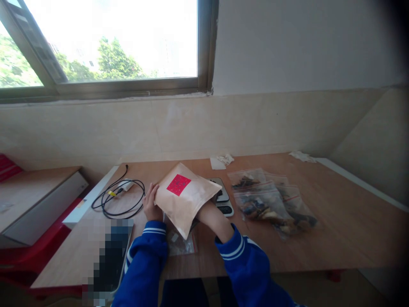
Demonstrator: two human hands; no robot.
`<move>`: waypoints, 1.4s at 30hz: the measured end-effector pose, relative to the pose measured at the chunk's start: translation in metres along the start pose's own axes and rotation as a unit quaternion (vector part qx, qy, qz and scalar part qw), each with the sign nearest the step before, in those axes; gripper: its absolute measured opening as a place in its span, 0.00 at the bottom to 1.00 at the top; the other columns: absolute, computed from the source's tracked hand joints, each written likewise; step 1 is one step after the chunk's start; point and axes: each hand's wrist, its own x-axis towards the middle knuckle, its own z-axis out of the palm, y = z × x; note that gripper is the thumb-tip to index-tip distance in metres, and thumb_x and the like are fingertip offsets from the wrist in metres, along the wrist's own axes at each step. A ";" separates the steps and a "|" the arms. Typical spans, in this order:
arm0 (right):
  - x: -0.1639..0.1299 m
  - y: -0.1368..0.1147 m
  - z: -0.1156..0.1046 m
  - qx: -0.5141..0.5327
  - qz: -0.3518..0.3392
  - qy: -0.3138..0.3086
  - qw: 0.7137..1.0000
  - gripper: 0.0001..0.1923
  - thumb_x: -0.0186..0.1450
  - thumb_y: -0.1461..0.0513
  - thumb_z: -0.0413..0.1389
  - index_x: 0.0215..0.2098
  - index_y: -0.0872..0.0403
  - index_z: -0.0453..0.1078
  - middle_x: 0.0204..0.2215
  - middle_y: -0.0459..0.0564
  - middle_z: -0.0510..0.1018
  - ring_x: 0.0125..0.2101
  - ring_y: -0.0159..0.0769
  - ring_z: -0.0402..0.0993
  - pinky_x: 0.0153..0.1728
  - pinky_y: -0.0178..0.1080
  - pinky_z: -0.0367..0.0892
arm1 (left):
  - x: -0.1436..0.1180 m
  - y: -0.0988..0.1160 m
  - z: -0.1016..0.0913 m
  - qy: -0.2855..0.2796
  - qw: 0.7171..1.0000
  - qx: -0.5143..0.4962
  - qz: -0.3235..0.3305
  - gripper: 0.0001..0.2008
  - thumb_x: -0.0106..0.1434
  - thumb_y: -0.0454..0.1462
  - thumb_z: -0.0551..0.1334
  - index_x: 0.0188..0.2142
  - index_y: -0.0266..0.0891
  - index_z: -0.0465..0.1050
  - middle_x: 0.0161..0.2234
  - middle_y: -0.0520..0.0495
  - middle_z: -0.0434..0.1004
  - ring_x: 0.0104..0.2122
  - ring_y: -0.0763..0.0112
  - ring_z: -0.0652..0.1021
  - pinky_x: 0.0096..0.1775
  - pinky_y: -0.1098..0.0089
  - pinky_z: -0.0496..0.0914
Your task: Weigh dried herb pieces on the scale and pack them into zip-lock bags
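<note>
A brown kraft paper bag (179,207) with a red square label (179,184) is held tilted above the table, its mouth toward the right. My left hand (152,204) grips the bag's closed left end. Into the mouth reaches my right hand (209,217); its fingers are hidden inside, so what they hold, if anything, does not show. Partly covered behind the bag is a white kitchen scale (226,208) with something dark at its edge. Below the bag lies a clear zip bag (183,245) with a red seal line.
Several clear zip bags (262,204) of dark dried pieces lie right of the scale. A coiled black cable (105,204) with a white adapter (126,184) is at left, above a pixelated tablet-like device (111,251). Crumpled tissue (226,159) sits by the wall.
</note>
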 end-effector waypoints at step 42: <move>0.002 0.147 0.018 0.322 0.097 0.108 0.936 0.18 0.60 0.65 0.51 0.47 0.49 0.74 0.45 0.49 0.79 0.46 0.40 0.74 0.49 0.46 0.67 | 0.000 -0.020 0.006 -0.031 0.976 -0.032 -0.213 0.27 0.50 0.24 0.55 0.48 0.41 0.75 0.49 0.44 0.76 0.44 0.62 0.77 0.42 0.65 0.73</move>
